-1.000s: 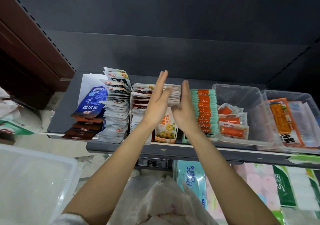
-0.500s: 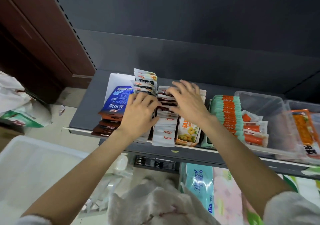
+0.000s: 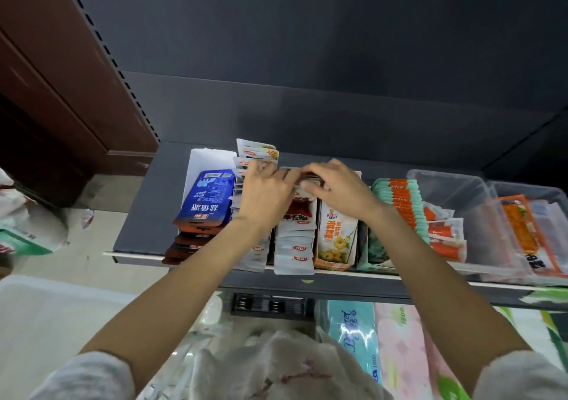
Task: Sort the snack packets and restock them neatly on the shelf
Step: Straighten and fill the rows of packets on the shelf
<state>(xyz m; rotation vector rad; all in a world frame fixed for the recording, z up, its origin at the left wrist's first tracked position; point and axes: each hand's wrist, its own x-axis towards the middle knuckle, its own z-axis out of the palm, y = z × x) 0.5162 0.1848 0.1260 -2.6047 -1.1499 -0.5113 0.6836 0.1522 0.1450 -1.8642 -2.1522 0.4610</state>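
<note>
Grey metal shelf (image 3: 144, 215), front lip w/ pale price strip, carries the stock in rows running front to back; we list L to R. Item 1: blue packets (image 3: 209, 198) lying flat over dark brown ones, fanned toward the lip, backed by a white card divider (image 3: 212, 159), prob. to keep the stack from sliding sideways. Item 2: white sachets (image 3: 256, 150), upright at the back and partly hidden under our left hand (image 3: 264, 196). Item 3: red-and-white sachets (image 3: 296, 230), overlapped like shingles so each label shows; this is the row we are working. Our right hand (image 3: 338, 190) sits at the back of it, fingers curled over and pinching the top edges of a few sachets; left hand meets it from the other side, fingers bent onto the same bunch, grip looks like a squeeze to square the edges, tho exact hold is part hidden. Item 4: yellow packet (image 3: 336, 236), standing as a front facer. Item 5: teal-and-orange packets (image 3: 402, 202), tight on edge, neat. Item 6: clear plastic tubs (image 3: 445, 184), two, w/ orange sausage-type packs loose inside; tubs prob. stop odd shapes from spilling. Below shelf: tissue packs (image 3: 353, 335). Lower L: white bin (image 3: 46, 313). Judgement: sorting mostly done, row 3 wants aligning, front sachets overhang lip and could slip.
</note>
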